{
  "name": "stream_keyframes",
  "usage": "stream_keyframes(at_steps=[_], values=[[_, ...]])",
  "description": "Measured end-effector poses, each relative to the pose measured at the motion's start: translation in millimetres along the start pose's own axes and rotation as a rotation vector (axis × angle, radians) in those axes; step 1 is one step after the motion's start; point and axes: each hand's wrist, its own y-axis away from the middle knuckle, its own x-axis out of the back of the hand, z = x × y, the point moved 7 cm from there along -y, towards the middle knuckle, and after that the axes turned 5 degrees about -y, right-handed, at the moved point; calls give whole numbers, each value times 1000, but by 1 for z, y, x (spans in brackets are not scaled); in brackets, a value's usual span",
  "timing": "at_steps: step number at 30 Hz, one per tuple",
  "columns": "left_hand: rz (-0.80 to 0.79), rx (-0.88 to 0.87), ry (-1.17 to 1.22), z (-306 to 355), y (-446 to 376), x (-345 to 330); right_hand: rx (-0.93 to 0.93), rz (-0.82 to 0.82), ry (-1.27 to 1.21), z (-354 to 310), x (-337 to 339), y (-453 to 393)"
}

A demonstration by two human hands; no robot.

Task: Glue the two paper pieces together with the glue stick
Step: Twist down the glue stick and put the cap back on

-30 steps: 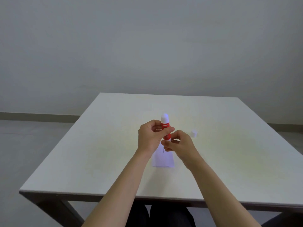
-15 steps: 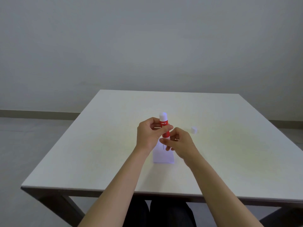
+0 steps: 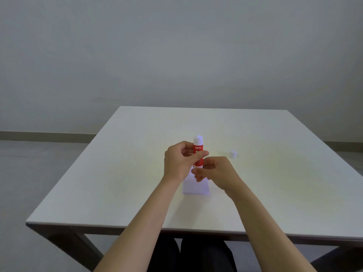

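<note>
Gripping glue stick (image 3: 198,152) upright: left hand (image 3: 179,160), right hand (image 3: 217,170) (base), above white table (image 3: 121,173).

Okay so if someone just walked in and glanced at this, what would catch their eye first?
The red glue stick, held upright above the middle of the white table, is the only strong colour. The left hand grips its body while the right hand pinches its base. Below the hands lies white paper, and a small white cap sits alone to the right.
</note>
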Motion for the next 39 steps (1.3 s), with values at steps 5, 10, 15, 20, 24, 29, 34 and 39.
stream_keyframes(at_steps=[5, 10, 15, 20, 24, 29, 34, 39], values=[[40, 19, -61, -6, -1, -2, 7, 205, 401, 2, -8, -11], [67, -43, -262, -7, -4, 11, 40, 110, 729, 10, 18, -32], [71, -235, -590, 3, -9, 21, -154, 195, 964, 45, 69, -43], [66, -291, -740, 3, -8, 21, -54, 329, 944, 40, 74, -34], [80, -279, -771, 2, -7, 18, 129, 366, 356, 9, 59, -22], [117, -309, -807, 6, -6, 15, 209, 199, 133, -18, 28, -14], [110, -339, -850, 7, -5, 14, 295, 156, 222, -28, 22, -12], [45, -372, -873, 10, -2, 5, 217, 125, 338, -23, 17, -16]])
